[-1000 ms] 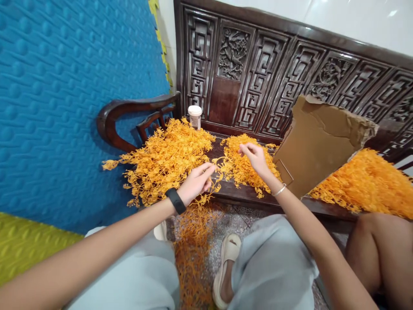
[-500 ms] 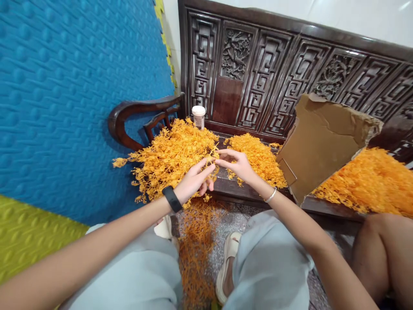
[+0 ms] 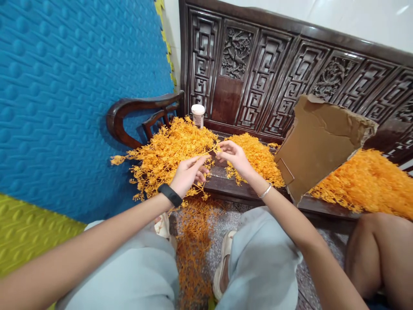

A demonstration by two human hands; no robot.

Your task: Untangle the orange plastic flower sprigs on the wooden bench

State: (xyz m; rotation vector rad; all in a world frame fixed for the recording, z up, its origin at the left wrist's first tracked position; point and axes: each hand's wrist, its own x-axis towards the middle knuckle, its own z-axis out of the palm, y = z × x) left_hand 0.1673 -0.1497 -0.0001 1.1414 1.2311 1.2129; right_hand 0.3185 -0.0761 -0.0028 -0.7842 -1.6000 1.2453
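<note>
The left hand [image 3: 189,174] is nearly closed, thumb and forefinger pinched on a thin orange strand [image 3: 210,151], the other fingers loosely curled. The strand runs from that pinch toward the right hand [image 3: 235,157], which sits between 2 and 3 o'clock of the left. The right hand is half open, fingers bent and thumb apart from them, its fingertips at the strand's far end; I cannot tell whether they grip it.

From the left hand, a big heap of orange plastic flowers [image 3: 176,144] lies at 11 o'clock on a dark wooden bench [image 3: 226,185], with a white-lidded tub [image 3: 198,113] behind it at 12. The bench's curved armrest [image 3: 113,122] is at 10 o'clock, and a blue mat [image 3: 74,103] spreads beyond it. A yellow-green mat [image 3: 32,241] lies at 8 o'clock, and loose orange strands [image 3: 193,249] cover the floor at 6.

From the right hand, a smaller orange pile [image 3: 258,159] lies just beside it at 3 o'clock. Farther along that way a torn cardboard sheet [image 3: 322,142] stands tilted, with a larger orange mound [image 3: 374,183] past it. Another person's bare knee [image 3: 371,245] shows at 4 o'clock; the bench's carved back [image 3: 267,77] rises toward 1.
</note>
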